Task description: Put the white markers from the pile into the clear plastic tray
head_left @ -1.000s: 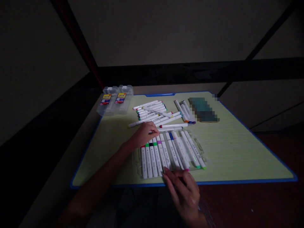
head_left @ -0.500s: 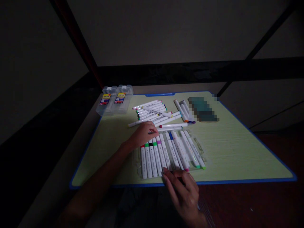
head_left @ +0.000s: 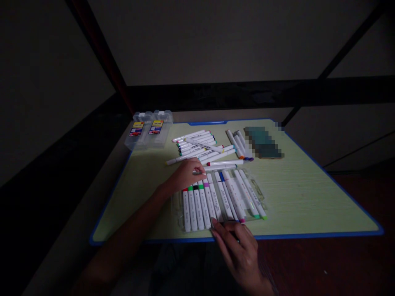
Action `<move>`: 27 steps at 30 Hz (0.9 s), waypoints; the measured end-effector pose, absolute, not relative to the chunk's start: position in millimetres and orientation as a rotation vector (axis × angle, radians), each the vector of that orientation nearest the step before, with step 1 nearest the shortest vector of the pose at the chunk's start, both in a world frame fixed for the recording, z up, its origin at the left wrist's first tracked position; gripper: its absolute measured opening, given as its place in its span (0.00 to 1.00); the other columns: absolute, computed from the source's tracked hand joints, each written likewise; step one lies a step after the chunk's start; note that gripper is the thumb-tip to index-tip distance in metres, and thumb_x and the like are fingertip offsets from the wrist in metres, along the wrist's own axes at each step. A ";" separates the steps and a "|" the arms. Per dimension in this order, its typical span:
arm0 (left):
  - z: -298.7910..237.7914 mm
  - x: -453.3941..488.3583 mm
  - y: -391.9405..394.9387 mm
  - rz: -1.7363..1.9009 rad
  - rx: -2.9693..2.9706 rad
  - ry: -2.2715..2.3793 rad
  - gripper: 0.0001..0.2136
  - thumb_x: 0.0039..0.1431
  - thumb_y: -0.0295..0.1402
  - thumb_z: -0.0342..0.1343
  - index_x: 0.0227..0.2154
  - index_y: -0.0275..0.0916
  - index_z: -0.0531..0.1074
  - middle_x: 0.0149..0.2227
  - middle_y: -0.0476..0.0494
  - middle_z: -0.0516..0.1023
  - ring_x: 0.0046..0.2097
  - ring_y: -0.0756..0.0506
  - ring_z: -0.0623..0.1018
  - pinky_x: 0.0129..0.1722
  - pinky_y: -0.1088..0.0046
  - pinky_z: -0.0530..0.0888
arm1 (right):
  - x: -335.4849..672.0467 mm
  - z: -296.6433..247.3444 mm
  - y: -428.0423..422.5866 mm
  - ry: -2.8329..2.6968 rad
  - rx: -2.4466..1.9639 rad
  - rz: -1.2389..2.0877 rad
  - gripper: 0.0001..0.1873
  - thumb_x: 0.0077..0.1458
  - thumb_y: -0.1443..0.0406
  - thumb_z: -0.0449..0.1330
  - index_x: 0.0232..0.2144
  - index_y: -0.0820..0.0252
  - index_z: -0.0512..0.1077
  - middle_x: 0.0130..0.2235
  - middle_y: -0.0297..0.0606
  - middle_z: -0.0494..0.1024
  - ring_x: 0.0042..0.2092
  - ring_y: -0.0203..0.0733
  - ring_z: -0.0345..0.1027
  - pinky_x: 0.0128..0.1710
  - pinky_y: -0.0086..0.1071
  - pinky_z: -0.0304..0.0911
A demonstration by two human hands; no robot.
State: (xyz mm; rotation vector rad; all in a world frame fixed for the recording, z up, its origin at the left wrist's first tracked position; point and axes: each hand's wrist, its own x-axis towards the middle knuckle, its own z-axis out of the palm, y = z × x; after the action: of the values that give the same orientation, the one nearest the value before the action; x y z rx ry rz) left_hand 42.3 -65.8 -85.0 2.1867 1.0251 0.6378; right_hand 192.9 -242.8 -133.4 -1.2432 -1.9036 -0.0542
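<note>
A row of white markers [head_left: 186, 211] lies side by side in a clear plastic case [head_left: 176, 205] near the table's front edge. Several carry coloured bands in red, green, black or purple. At the far ends of the row, my left hand [head_left: 184, 172] has its fingers curled in, thumb and fingertips on the end of the purple-banded marker [head_left: 210, 201]. Its near end is met by the fingertips of my right hand [head_left: 242, 251], which are pinched together. The right hand's other fingers are folded and partly hidden in shadow.
Loose markers [head_left: 203, 144] lie piled beyond the case, with a smaller group [head_left: 237, 144] to their right. Two clear plastic boxes [head_left: 160, 135] with labels stand at the back left. A pixelated dark object [head_left: 263, 142] rests at right on the blue-edged table [head_left: 308, 193].
Both hands stay almost in the same place, at the two ends of the purple-banded marker. The markers show no clear movement.
</note>
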 end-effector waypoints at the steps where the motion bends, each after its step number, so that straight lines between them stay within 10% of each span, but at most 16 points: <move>1: -85.2 42.1 -65.6 0.637 2.183 1.024 0.01 0.44 0.24 0.59 0.22 0.34 0.72 0.28 0.47 0.70 0.32 0.50 0.70 0.33 0.73 0.67 | 192.8 -133.9 -242.9 -1.905 -1.246 -0.047 0.13 0.55 0.69 0.55 0.44 0.62 0.71 0.27 0.36 0.71 0.28 0.35 0.64 0.26 0.29 0.60; 27: -86.7 42.3 -64.8 0.649 2.172 0.997 0.02 0.44 0.24 0.59 0.22 0.34 0.72 0.27 0.47 0.69 0.33 0.50 0.70 0.34 0.72 0.67 | 191.5 -129.2 -242.1 -1.889 -1.235 -0.015 0.11 0.54 0.69 0.56 0.40 0.63 0.73 0.26 0.36 0.71 0.27 0.35 0.64 0.25 0.29 0.60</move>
State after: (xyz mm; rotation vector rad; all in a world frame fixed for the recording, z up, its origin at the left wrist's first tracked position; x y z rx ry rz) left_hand 42.3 -64.8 -86.7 2.1719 0.9972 0.6494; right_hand 191.5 -242.1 -129.2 -1.2353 -1.8895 -0.0146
